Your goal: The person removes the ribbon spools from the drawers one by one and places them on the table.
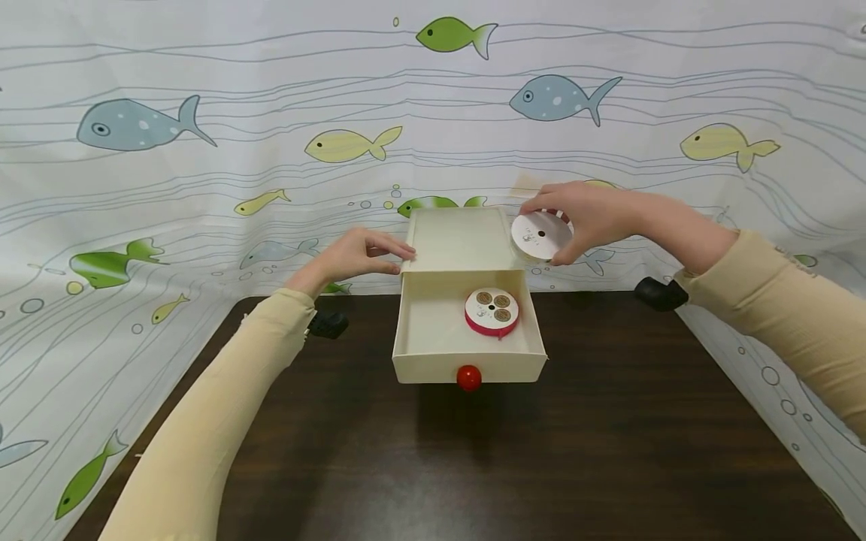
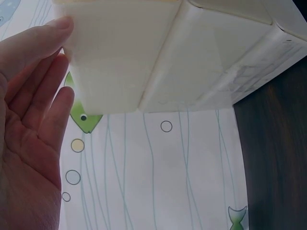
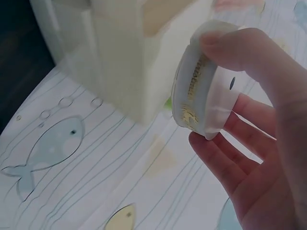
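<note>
A small cream chest of drawers [image 1: 460, 239] stands at the back of the table with one drawer [image 1: 436, 319] pulled out. Inside that drawer lies a ribbon spool [image 1: 492, 310] with red ribbon and several brown round stickers on its white face. My left hand [image 1: 361, 254] touches the chest's left edge with loosely straight fingers. Beside the chest's right side, my right hand [image 1: 591, 218] holds a white ribbon spool [image 1: 540, 235] raised off the table. In the right wrist view, thumb and fingers pinch the rim of this spool [image 3: 199, 91], whose pale ribbon bears gold print.
A red round knob [image 1: 469, 378] sits on the drawer front. The dark wooden table [image 1: 433, 458] extends toward me. A white sheet [image 1: 271, 75] printed with fish covers the wall behind and both sides. Dark wrist straps [image 1: 661, 294] show at the sleeves.
</note>
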`<act>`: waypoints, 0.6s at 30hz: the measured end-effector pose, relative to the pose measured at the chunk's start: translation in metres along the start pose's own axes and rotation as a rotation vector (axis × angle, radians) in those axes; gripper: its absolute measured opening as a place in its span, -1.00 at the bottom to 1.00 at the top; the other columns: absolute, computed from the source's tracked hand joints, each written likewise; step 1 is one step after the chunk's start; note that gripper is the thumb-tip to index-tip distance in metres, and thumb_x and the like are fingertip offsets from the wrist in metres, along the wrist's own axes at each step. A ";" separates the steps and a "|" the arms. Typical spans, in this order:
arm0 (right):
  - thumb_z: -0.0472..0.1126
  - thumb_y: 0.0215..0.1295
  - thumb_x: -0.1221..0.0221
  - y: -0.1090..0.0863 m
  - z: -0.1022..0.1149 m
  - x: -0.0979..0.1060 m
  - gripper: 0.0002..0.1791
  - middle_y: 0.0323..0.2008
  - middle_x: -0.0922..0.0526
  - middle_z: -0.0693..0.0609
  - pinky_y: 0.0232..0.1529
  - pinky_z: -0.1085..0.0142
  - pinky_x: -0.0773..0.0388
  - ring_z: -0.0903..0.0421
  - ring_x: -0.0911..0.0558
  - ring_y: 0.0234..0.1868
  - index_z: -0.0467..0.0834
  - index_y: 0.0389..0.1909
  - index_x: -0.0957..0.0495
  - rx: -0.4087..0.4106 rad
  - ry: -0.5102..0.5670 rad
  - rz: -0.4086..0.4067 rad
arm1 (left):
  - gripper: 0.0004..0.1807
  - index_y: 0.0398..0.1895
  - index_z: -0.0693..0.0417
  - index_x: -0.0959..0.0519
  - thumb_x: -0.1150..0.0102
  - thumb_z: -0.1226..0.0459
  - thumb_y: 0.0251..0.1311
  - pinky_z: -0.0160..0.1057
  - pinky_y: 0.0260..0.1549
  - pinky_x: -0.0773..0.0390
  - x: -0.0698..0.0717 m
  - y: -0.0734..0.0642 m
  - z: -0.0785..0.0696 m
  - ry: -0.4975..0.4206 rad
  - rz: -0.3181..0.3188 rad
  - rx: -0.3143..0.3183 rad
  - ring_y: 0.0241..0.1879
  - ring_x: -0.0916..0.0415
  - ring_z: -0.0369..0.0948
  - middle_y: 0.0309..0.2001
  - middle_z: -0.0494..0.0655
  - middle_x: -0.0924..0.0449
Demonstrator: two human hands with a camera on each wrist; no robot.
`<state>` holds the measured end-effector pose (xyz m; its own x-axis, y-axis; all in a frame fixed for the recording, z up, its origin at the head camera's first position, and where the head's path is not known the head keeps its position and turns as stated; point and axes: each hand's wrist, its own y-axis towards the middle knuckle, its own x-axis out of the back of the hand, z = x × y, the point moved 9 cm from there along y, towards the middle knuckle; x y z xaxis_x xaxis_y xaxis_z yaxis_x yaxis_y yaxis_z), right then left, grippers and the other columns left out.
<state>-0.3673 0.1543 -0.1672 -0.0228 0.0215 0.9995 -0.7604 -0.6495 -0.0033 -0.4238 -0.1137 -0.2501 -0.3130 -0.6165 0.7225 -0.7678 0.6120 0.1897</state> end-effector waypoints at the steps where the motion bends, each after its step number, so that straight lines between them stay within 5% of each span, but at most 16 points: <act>1: -0.10 -0.04 -0.49 -0.001 -0.005 -0.001 -0.17 0.09 -0.54 -0.07 -0.10 0.18 -0.59 0.00 -0.54 -0.05 -0.12 0.32 -0.42 -0.007 -0.004 -0.006 | -0.68 0.00 -0.05 -0.74 -0.40 0.29 0.14 -0.08 0.38 -0.39 0.000 0.000 0.000 0.000 -0.001 0.002 0.34 -0.44 -0.14 0.17 -0.06 -0.66; 10: -0.14 -0.08 -0.51 -0.011 -0.051 -0.019 -0.16 0.06 -0.56 -0.15 -0.21 0.21 -0.49 -0.01 -0.44 -0.08 -0.22 0.29 -0.44 -0.067 0.000 -0.067 | -0.68 -0.01 -0.03 -0.74 -0.41 0.30 0.13 -0.07 0.37 -0.40 0.000 0.001 0.002 0.004 -0.005 -0.009 0.33 -0.45 -0.14 0.16 -0.04 -0.66; 18: -0.13 -0.04 -0.49 -0.017 -0.088 -0.058 -0.15 0.11 -0.55 -0.17 -0.14 0.13 -0.49 -0.04 -0.47 -0.06 -0.21 0.32 -0.40 -0.135 0.046 -0.050 | -0.68 -0.01 -0.06 -0.74 -0.41 0.28 0.13 -0.09 0.36 -0.41 0.000 0.000 0.002 0.009 -0.006 -0.002 0.32 -0.46 -0.16 0.16 -0.07 -0.66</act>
<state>-0.4104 0.2306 -0.2282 -0.0099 0.0881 0.9961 -0.8413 -0.5391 0.0393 -0.4251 -0.1146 -0.2515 -0.3031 -0.6161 0.7270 -0.7688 0.6089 0.1955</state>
